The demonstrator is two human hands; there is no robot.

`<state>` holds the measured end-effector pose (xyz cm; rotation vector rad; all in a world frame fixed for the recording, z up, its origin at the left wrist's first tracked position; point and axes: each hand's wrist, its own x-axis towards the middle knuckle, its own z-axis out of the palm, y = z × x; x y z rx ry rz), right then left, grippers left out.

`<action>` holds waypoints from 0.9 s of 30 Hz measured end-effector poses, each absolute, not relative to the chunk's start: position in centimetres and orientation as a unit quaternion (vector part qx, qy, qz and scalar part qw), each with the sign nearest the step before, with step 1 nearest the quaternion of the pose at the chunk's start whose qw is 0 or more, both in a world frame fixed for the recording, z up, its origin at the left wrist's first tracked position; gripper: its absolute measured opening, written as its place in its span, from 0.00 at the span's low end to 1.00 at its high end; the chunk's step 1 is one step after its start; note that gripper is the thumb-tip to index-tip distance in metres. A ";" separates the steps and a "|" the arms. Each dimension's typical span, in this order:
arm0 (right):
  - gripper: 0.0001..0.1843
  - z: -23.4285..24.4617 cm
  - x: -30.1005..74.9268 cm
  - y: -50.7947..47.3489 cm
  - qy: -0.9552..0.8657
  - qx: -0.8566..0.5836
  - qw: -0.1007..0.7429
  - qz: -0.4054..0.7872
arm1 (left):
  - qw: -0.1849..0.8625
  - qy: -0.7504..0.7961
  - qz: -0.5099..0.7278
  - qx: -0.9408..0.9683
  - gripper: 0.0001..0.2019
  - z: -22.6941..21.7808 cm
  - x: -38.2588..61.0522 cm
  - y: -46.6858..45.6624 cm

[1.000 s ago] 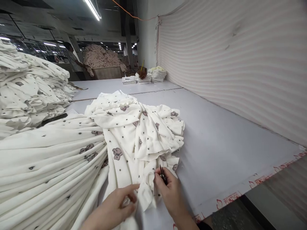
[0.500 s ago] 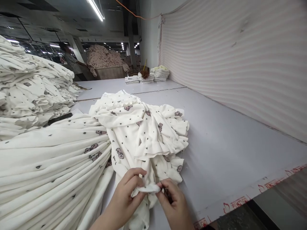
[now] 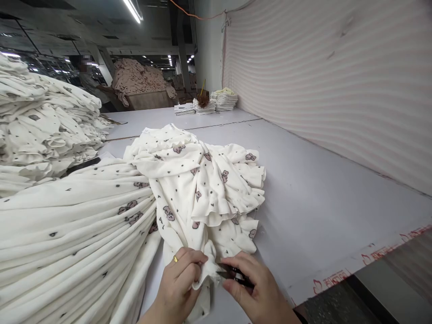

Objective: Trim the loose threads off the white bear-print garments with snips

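Note:
My left hand (image 3: 182,281), a ring on one finger, pinches the edge of a white fleece garment (image 3: 184,189) printed with small bears and dark specks. My right hand (image 3: 251,283) is closed around small dark thread snips (image 3: 236,275). Their blades point left, at the pinched cloth edge, and look parted. The garment lies bunched on the table in front of me, its ruffled hems spread to the right. To the left, a gathered length of the same printed cloth (image 3: 77,234) runs in long folds.
A tall heap of the same white cloth (image 3: 43,121) fills the left side. Folded stacks (image 3: 222,100) stand at the table's (image 3: 320,216) far end. A striped fabric sheet (image 3: 320,90) hangs along the right. Behind, a person (image 3: 87,81) stands near a cart of pinkish cloth (image 3: 141,83).
My right hand has moved slightly right and turned, so the snips' blades now show at the cloth. My left hand has shifted a little and still grips the edge.

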<state>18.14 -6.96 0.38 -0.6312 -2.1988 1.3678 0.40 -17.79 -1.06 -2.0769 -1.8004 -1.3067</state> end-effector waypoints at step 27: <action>0.14 -0.7 17.9 -7.6 -0.860 -0.164 0.253 0.412 | 0.025 -0.562 -0.460 -0.687 0.13 -1.5 0.7 -17.5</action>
